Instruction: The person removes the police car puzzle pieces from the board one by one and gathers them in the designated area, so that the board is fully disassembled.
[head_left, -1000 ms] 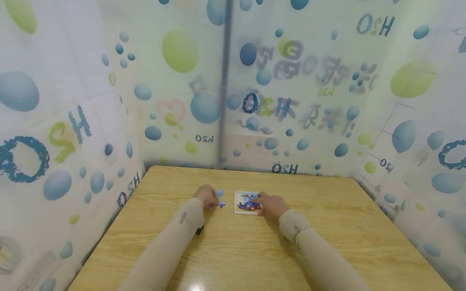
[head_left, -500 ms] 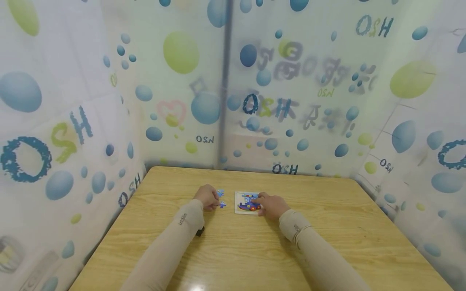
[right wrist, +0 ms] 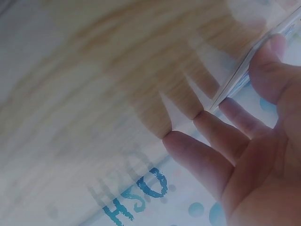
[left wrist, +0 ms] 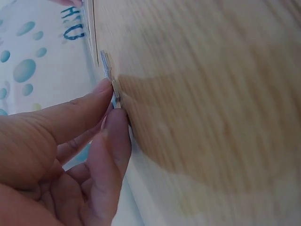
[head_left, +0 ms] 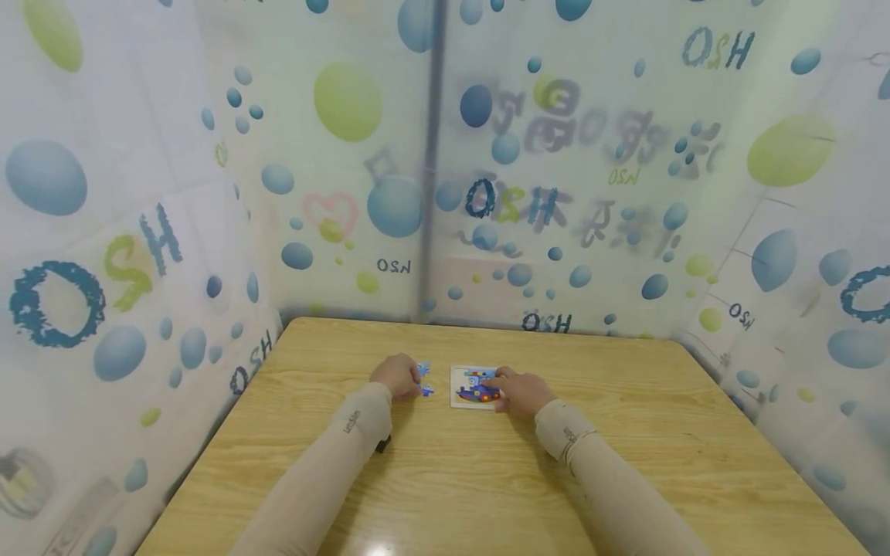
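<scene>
My left hand (head_left: 396, 376) is left of the puzzle board, beside two small blue jigsaw pieces, an upper one (head_left: 423, 369) and a lower one (head_left: 427, 391). In the left wrist view, its thumb and finger pinch a thin jigsaw piece (left wrist: 117, 98) at the tabletop, its printed face mostly hidden. The square puzzle board (head_left: 453, 398) has a pale rim and a picture of a blue ship. At its right side lies my right hand (head_left: 524, 392), with the index finger stretched over the picture. In the right wrist view, other fingertips touch the tabletop beside the board's edge (right wrist: 230, 84).
Both hands work over a pale wooden table (head_left: 445, 479) with rounded far corners. Curtains (head_left: 348, 232) printed with blue and green drops hang behind it and along both sides. A small black object (head_left: 383, 444) shows under the left sleeve.
</scene>
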Action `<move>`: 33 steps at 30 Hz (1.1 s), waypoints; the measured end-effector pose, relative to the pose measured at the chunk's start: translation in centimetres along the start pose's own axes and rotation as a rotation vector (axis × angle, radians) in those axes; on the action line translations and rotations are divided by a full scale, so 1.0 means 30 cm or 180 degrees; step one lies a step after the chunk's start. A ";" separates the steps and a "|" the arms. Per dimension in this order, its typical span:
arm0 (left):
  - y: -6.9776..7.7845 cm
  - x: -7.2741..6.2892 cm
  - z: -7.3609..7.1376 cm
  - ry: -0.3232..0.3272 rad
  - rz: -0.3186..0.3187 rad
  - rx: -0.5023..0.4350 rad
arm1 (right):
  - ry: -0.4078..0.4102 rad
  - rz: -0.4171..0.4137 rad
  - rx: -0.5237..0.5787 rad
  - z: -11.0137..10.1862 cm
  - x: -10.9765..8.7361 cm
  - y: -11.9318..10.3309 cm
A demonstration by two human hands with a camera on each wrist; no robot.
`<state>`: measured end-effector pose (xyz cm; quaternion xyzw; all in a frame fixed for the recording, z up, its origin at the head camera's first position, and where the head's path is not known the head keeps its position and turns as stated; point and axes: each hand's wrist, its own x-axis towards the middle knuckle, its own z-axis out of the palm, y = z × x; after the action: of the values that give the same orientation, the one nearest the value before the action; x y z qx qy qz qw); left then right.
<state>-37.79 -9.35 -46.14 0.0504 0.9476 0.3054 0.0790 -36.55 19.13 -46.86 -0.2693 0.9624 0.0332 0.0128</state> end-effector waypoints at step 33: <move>0.134 0.026 0.095 -0.0293 0.0881 0.0451 | -0.0125 0.0024 0.0003 0.007 0.029 0.017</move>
<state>-37.85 -4.36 -46.16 0.1999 0.9461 0.2431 0.0758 -37.55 19.13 -47.09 -0.2649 0.9630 0.0380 0.0318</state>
